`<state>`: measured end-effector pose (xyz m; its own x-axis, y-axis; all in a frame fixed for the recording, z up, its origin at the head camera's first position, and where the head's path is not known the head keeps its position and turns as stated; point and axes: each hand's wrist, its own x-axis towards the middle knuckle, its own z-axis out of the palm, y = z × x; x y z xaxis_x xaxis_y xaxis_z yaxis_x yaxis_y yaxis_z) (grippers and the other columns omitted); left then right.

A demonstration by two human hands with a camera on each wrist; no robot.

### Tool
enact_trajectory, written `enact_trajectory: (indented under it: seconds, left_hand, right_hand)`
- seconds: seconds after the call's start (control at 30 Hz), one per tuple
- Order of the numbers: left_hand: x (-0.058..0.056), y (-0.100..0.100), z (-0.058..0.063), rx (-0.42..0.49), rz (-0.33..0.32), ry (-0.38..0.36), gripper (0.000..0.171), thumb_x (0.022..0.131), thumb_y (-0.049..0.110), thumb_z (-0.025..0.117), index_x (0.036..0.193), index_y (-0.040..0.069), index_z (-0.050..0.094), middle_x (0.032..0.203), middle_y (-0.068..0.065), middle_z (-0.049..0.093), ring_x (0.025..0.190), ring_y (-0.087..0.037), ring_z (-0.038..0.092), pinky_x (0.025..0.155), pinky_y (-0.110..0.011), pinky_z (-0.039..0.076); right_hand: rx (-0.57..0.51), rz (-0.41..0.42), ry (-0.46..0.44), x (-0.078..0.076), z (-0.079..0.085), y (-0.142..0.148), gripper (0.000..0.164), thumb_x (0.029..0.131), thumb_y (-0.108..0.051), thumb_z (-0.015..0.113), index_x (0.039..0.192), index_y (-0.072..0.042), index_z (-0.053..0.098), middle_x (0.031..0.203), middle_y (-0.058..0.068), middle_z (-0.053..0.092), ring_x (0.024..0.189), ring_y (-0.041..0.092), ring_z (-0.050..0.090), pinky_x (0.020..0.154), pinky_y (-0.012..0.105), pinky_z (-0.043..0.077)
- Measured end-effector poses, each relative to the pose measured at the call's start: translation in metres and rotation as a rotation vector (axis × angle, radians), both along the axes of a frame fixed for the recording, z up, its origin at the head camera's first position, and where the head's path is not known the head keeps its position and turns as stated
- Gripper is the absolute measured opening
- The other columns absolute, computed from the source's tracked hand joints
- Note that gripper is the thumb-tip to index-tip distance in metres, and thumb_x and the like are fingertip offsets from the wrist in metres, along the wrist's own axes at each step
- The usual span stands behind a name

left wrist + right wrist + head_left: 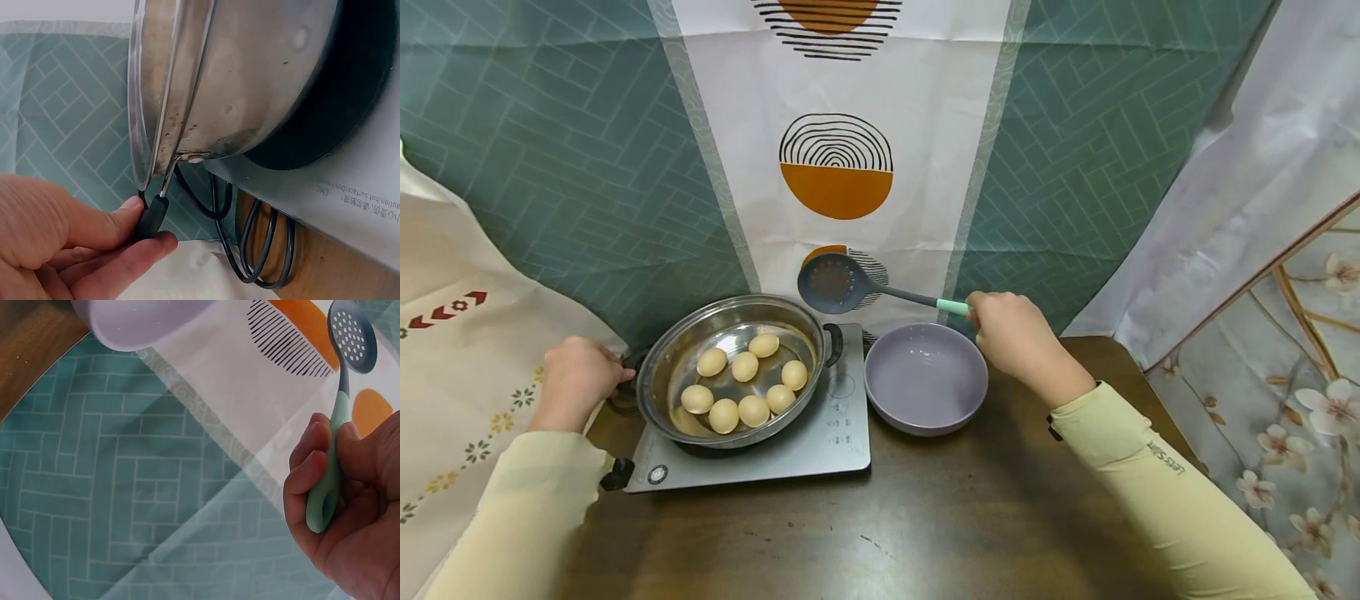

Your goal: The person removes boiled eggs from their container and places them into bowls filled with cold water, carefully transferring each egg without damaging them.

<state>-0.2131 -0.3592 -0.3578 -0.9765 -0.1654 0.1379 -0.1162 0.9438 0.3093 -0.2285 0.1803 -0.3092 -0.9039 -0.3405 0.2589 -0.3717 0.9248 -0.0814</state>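
In the head view, a steel pan [658, 367] holds several pale eggs [745, 367] and stands on a flat silver cooktop [850, 442]. My left hand [577, 375] is at the pan's left side; the left wrist view shows its thumb and fingers pinching the black pan handle [152, 217]. My right hand [1018, 337] grips the mint-green handle of a grey slotted skimmer [835, 283]. The skimmer's head is raised behind the gap between pan and bowl, with nothing visible on it. Below it, a lilac bowl [925, 379] rests on the table, with only water drops visible inside.
The wooden table [895, 533] stretches in front of the cooktop and bowl. Black cable loops [256, 250] hang beside the cooktop's left edge. A patterned teal and white cloth [917, 167] stands right behind everything, with floral curtains at both sides.
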Motion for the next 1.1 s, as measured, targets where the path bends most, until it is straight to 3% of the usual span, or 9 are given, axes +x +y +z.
enact_trajectory:
  seconds: [0.17, 0.27, 0.37, 0.47, 0.6, 0.77, 0.97, 1.03, 1.1]
  left_hand:
    - [-0.003, 0.003, 0.001, 0.12, 0.039, -0.048, 0.026, 0.077, 0.019, 0.072, 0.078, -0.007, 0.071, 0.047, -0.003, 0.061, 0.054, -0.024, 0.061, 0.087, -0.061, 0.029]
    - [-0.006, 0.005, 0.002, 0.193, 0.075, -0.104, 0.032, 0.08, 0.02, 0.071, 0.088, -0.011, 0.069, 0.054, -0.007, 0.065, 0.054, -0.02, 0.064, 0.082, -0.055, 0.04]
    - [-0.008, 0.007, 0.002, 0.211, 0.091, -0.168, 0.032, 0.082, 0.02, 0.07, 0.092, -0.01, 0.069, 0.058, -0.008, 0.067, 0.051, -0.017, 0.064, 0.079, -0.053, 0.042]
    - [-0.01, 0.007, 0.004, 0.201, 0.084, -0.188, 0.029, 0.083, 0.02, 0.068, 0.09, -0.009, 0.07, 0.057, -0.007, 0.067, 0.049, -0.016, 0.063, 0.093, -0.062, 0.031]
    - [-0.012, 0.004, 0.005, 0.189, 0.071, -0.199, 0.026, 0.083, 0.019, 0.066, 0.084, -0.006, 0.07, 0.054, -0.005, 0.065, 0.048, -0.016, 0.063, 0.1, -0.066, 0.019]
    - [-0.011, 0.002, 0.005, 0.146, 0.064, -0.223, 0.024, 0.084, 0.02, 0.065, 0.073, 0.0, 0.072, 0.051, -0.002, 0.063, 0.048, -0.015, 0.062, 0.098, -0.065, 0.019]
    - [-0.011, 0.001, 0.006, 0.149, 0.077, -0.246, 0.024, 0.083, 0.021, 0.066, 0.073, 0.0, 0.072, 0.052, -0.003, 0.064, 0.049, -0.015, 0.062, 0.099, -0.066, 0.017]
    - [-0.009, -0.001, 0.006, 0.127, 0.073, -0.253, 0.025, 0.083, 0.022, 0.066, 0.071, 0.002, 0.071, 0.052, -0.002, 0.064, 0.049, -0.015, 0.062, 0.096, -0.062, 0.027]
    - [-0.005, -0.004, 0.004, 0.1, 0.074, -0.264, 0.026, 0.083, 0.023, 0.066, 0.067, 0.004, 0.07, 0.051, -0.001, 0.063, 0.048, -0.014, 0.062, 0.085, -0.055, 0.039]
  right_hand:
    - [0.008, 0.013, -0.043, -0.003, 0.003, -0.006, 0.006, 0.087, -0.002, 0.055, 0.086, -0.005, 0.061, 0.075, 0.005, 0.061, 0.063, 0.019, 0.054, 0.055, 0.034, 0.048]
    - [0.015, 0.028, -0.053, -0.004, 0.007, -0.013, 0.006, 0.089, -0.004, 0.056, 0.089, -0.005, 0.062, 0.079, 0.006, 0.063, 0.067, 0.019, 0.057, 0.058, 0.034, 0.05]
    - [0.044, 0.053, -0.059, -0.004, 0.012, -0.022, 0.008, 0.09, -0.005, 0.056, 0.093, -0.006, 0.063, 0.086, 0.006, 0.066, 0.073, 0.019, 0.061, 0.062, 0.034, 0.053]
    - [0.078, 0.087, -0.032, -0.004, 0.016, -0.031, 0.011, 0.089, -0.003, 0.056, 0.095, -0.006, 0.064, 0.09, 0.008, 0.068, 0.079, 0.022, 0.064, 0.067, 0.037, 0.055]
    - [0.129, 0.128, 0.034, -0.006, 0.017, -0.044, 0.011, 0.087, -0.001, 0.056, 0.094, -0.005, 0.064, 0.088, 0.008, 0.067, 0.077, 0.023, 0.065, 0.066, 0.037, 0.056]
    - [0.193, 0.188, 0.131, -0.007, 0.014, -0.058, 0.008, 0.086, -0.001, 0.058, 0.092, -0.003, 0.063, 0.08, 0.009, 0.063, 0.07, 0.021, 0.063, 0.058, 0.033, 0.056]
    - [0.245, 0.209, 0.205, -0.01, 0.004, -0.077, 0.006, 0.087, -0.004, 0.059, 0.091, -0.002, 0.064, 0.075, 0.009, 0.061, 0.065, 0.022, 0.062, 0.051, 0.032, 0.055]
    - [0.263, 0.224, 0.236, -0.011, -0.001, -0.086, 0.006, 0.088, -0.003, 0.058, 0.087, -0.003, 0.064, 0.073, 0.008, 0.06, 0.063, 0.022, 0.061, 0.05, 0.031, 0.054]
    - [0.279, 0.251, 0.272, -0.011, -0.007, -0.096, 0.008, 0.088, -0.002, 0.057, 0.084, -0.004, 0.064, 0.071, 0.007, 0.06, 0.063, 0.02, 0.061, 0.049, 0.031, 0.054]
